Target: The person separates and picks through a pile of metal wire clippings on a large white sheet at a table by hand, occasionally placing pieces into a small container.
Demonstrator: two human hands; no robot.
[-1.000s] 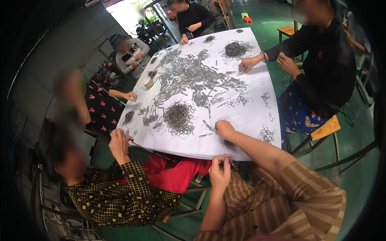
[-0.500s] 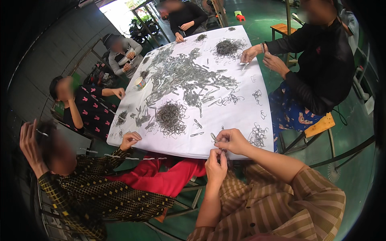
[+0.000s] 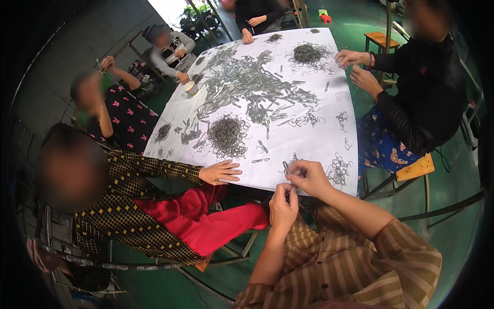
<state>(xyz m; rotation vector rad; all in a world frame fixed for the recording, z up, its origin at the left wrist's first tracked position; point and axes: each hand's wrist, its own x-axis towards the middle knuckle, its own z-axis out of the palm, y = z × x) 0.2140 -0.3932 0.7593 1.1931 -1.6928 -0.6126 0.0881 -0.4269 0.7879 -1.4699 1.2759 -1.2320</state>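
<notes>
Low at the table's near edge, my right hand (image 3: 310, 177) pinches a small metal clip (image 3: 286, 166), whose narrow looped end sticks out past the fingertips. Just below it, my left hand (image 3: 284, 206) is closed, thumb and fingers pressed together, and what they hold is hidden. The two hands almost touch. Beyond my right hand's fingers lies a little cluster of bent wire pieces (image 3: 292, 157). To the right of that hand is a loose heap of curved wires (image 3: 339, 171). A few flat metal pieces (image 3: 261, 160) lie to the left.
The white-covered table (image 3: 267, 177) carries a wide spread of flat metal pieces (image 3: 236, 77), dark wire heaps (image 3: 229, 135) and a paper cup (image 3: 191, 88). Several people sit around it; a co-worker's hand (image 3: 220, 172) rests at the edge left of me. A wooden stool (image 3: 416, 167) stands right.
The view has shifted a little. The co-worker beside me has laid a hand flat on the table; another at the left has raised a hand. My hands stay together, still pinching.
</notes>
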